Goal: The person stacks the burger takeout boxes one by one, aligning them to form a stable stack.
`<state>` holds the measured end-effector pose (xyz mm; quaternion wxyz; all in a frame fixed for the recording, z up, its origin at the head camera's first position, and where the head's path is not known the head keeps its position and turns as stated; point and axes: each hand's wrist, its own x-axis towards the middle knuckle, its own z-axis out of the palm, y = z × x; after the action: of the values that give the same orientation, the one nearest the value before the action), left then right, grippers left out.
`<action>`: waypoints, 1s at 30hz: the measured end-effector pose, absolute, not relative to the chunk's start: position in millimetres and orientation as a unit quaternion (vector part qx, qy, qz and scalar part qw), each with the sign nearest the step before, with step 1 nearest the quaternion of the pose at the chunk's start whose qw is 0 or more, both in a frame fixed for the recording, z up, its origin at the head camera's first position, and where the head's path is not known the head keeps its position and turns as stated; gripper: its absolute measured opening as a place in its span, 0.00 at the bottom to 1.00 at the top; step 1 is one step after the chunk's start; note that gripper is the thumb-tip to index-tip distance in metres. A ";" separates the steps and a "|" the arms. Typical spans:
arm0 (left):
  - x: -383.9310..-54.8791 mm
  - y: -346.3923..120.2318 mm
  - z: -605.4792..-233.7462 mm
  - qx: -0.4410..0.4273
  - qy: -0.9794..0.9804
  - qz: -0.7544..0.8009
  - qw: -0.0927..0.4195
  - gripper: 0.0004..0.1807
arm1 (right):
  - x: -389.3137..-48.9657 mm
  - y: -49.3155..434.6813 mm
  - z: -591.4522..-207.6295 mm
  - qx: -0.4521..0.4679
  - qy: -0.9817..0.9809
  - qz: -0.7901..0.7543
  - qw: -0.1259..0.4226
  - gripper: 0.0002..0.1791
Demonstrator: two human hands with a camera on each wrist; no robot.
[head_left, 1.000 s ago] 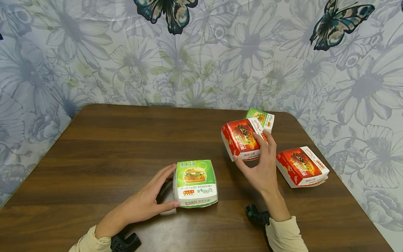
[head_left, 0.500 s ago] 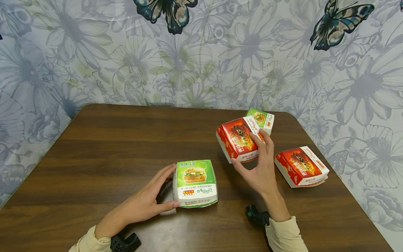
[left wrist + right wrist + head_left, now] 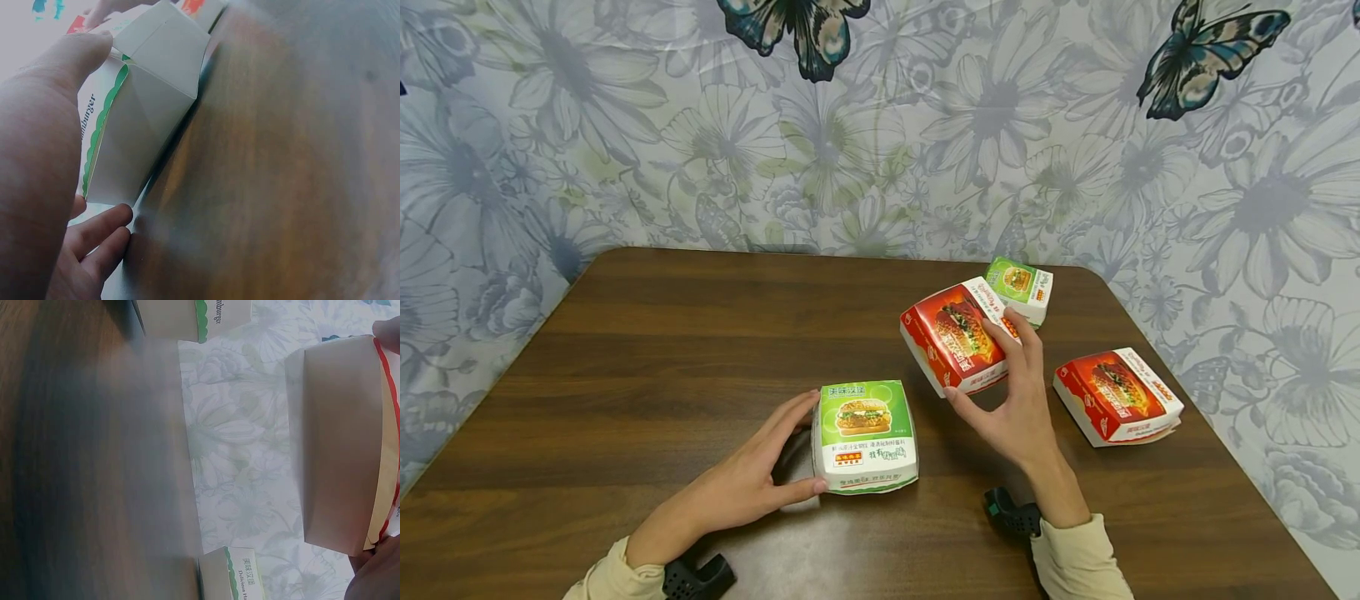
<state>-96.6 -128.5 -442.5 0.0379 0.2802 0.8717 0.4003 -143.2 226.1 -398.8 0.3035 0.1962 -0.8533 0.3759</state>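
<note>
My left hand holds a green-and-white hamburger box on the table, thumb at its near left corner and fingers at the far one. In the left wrist view the box's plain white side shows between thumb and fingers. A red-and-white burger box is gripped by my right hand, thumb at the near edge and fingers at the far right. It is tilted, and the right wrist view shows its pale side raised off the table.
A second green box stands by the table's back edge, partly behind the held red one. Another red box sits to the right of my right hand. Behind the wooden table is a floral wall with butterflies.
My right hand has carried the red box a short way left, uncovering more of the green box behind. My left hand and its box have stayed put.
</note>
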 end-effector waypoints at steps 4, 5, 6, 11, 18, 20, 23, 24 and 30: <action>-97.0 -128.5 -442.5 0.281 0.871 0.401 0.037 0.55 | -141.6 226.0 -398.6 0.205 -0.854 0.380 0.290 0.50; -97.0 -128.5 -442.6 0.281 0.871 0.400 0.036 0.55 | -141.1 225.7 -398.3 0.208 -0.855 0.380 0.286 0.50; -97.1 -128.5 -442.6 0.281 0.872 0.400 0.036 0.55 | -140.7 225.5 -398.0 0.212 -0.855 0.381 0.282 0.50; -97.2 -128.5 -443.1 0.283 0.872 0.398 0.033 0.55 | -139.1 224.7 -397.2 0.225 -0.857 0.380 0.265 0.51; -97.3 -128.4 -443.0 0.282 0.872 0.399 0.033 0.55 | -136.9 223.5 -397.0 0.242 -0.858 0.383 0.242 0.51; -97.2 -128.4 -442.8 0.281 0.872 0.399 0.033 0.55 | -136.4 223.1 -396.7 0.247 -0.858 0.385 0.236 0.51; -97.2 -128.6 -442.5 0.281 0.873 0.397 0.032 0.55 | -135.6 222.2 -396.2 0.255 -0.855 0.389 0.229 0.52; -97.1 -128.7 -442.4 0.281 0.873 0.397 0.032 0.55 | -135.3 221.8 -396.1 0.257 -0.854 0.392 0.227 0.52; -97.4 -129.2 -442.0 0.281 0.874 0.395 0.033 0.55 | -133.5 219.8 -396.3 0.268 -0.853 0.394 0.213 0.53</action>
<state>-97.4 -129.2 -442.0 0.0334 0.2815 0.8737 0.3955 -133.5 219.8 -396.3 0.2132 0.2684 -0.8526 0.3944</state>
